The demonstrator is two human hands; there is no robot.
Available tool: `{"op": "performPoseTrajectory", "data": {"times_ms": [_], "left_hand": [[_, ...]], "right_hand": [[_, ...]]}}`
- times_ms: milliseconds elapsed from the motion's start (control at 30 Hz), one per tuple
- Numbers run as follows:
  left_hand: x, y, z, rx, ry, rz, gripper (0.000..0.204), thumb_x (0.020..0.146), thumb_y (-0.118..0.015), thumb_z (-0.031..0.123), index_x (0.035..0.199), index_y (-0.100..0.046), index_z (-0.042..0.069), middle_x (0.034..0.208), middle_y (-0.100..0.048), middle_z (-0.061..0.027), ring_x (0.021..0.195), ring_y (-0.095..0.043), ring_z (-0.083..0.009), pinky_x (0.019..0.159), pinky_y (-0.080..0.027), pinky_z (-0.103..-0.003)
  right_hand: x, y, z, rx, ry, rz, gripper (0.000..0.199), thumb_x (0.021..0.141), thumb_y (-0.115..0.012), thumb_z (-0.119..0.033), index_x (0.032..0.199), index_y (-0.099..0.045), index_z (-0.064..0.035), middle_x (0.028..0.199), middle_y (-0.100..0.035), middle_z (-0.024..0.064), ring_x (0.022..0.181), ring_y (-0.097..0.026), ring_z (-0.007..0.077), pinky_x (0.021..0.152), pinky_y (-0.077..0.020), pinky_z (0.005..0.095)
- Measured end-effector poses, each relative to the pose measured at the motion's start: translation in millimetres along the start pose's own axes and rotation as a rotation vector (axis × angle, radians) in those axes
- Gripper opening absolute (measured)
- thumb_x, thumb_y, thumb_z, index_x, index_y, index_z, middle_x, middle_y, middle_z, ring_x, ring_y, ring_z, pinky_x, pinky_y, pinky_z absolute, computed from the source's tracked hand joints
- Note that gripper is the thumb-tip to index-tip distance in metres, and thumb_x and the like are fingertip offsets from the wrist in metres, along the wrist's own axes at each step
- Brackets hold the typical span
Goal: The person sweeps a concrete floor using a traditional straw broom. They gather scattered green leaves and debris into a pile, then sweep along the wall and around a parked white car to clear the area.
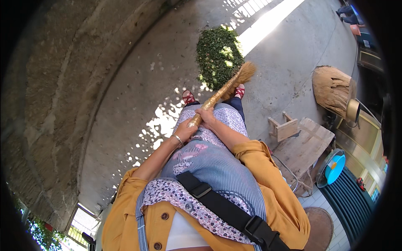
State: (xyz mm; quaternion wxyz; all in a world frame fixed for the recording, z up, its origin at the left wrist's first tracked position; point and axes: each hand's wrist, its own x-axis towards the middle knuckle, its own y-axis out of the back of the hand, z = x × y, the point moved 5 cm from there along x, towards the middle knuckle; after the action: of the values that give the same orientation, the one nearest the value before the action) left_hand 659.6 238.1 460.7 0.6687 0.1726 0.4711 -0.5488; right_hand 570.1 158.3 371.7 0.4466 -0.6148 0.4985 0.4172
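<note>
Closest is a yellow shirt point(125, 213) with a black strap point(228, 212) across it, then a blue apron point(213, 163). Both hands are in front of the apron. The left hand point(185, 129) has its fingers curled round a straw broom point(217, 95), near the top of the stick. The right hand point(206, 117) has its fingers curled round the same stick, a bit lower down. Holding it with two hands likely helps keep the long broom steady. It slants away to the right, maybe so the bristles can get to the floor while the person stands. The bristles point(248, 72) are at the far end, well apart from the fingers, past the right red shoe point(239, 90). A pile of green leaves point(220, 56) lies on the grey floor point(284, 75), just beside the bristles; I can't tell if they touch
</note>
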Motion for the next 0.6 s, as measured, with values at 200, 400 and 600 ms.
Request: {"op": "performPoseTrajectory", "data": {"times_ms": [200,400,600], "left_hand": [[-42,14,37,0.011,0.053,0.081,0.056,0.076,-0.055,0.016,0.129,-0.039,0.007,0.061,-0.049,0.0005,0.04,-0.043,-0.0068,0.033,-0.033,-0.02],[-66,32,49,0.009,0.055,0.146,0.056,0.078,-0.055,0.016,0.131,-0.038,0.01,0.066,-0.049,0.0031,0.046,-0.044,-0.0042,0.036,-0.033,-0.018],[-93,41,68,0.037,0.026,0.207,0.059,0.078,-0.054,0.014,0.133,-0.034,0.009,0.065,-0.048,0.0024,0.045,-0.043,-0.005,0.035,-0.033,-0.018]], "right_hand": [[1,-25,6,-0.093,0.007,-0.03,0.09,0.069,-0.06,0.002,0.128,0.007,-0.0077,0.105,-0.038,0.0209,0.085,-0.053,0.0314,0.061,-0.0522,0.0442],[-28,-69,-7,-0.139,0.008,-0.08,0.068,0.068,-0.06,0.002,0.114,-0.01,-0.0057,0.098,-0.039,0.0187,0.081,-0.053,0.0297,0.057,-0.0516,0.0433],[-32,-97,0,-0.117,0.061,-0.189,0.069,0.071,-0.06,-0.001,0.116,-0.009,-0.0056,0.1,-0.036,0.0188,0.081,-0.053,0.0298,0.059,-0.052,0.0432]]}}
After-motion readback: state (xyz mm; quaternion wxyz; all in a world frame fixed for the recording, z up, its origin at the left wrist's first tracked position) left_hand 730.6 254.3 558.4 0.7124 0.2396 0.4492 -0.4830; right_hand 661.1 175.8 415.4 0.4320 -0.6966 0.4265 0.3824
